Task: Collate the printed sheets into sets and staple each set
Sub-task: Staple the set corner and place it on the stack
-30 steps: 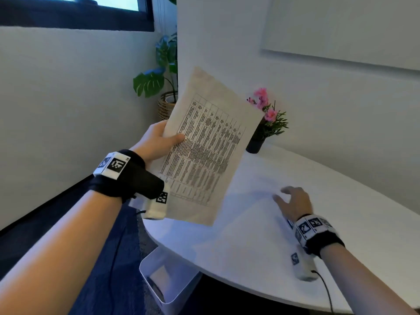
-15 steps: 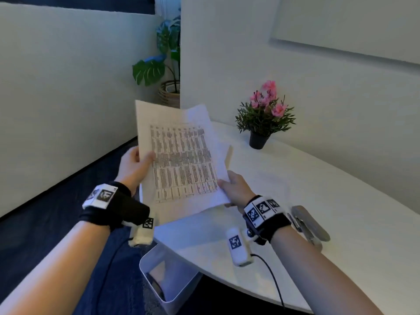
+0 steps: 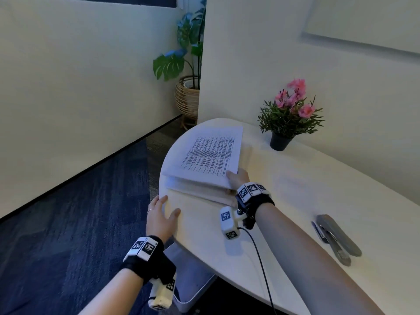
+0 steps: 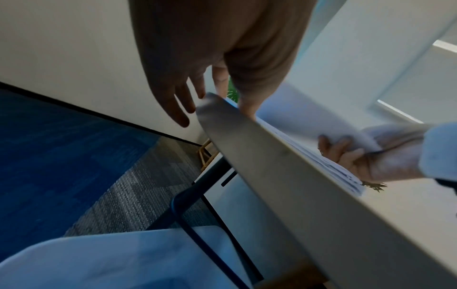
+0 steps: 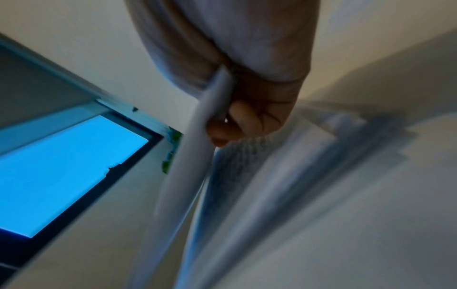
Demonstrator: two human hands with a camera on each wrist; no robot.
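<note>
White printed sheets [image 3: 211,155] lie stacked at the rounded end of the table [image 3: 295,183], their near corner pinched by the right hand [image 3: 237,178], while the left hand [image 3: 160,218] rests flat-fingered and empty on the table's edge, the stapler [image 3: 336,237] well apart.

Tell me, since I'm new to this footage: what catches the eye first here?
The printed sheets, dense with dark rows of text, lie at the rounded end of the white table, their near corner pinched by the right hand. The left hand rests open on the table's edge. Behind stands a pink potted flower; a grey stapler lies to the right.
</note>
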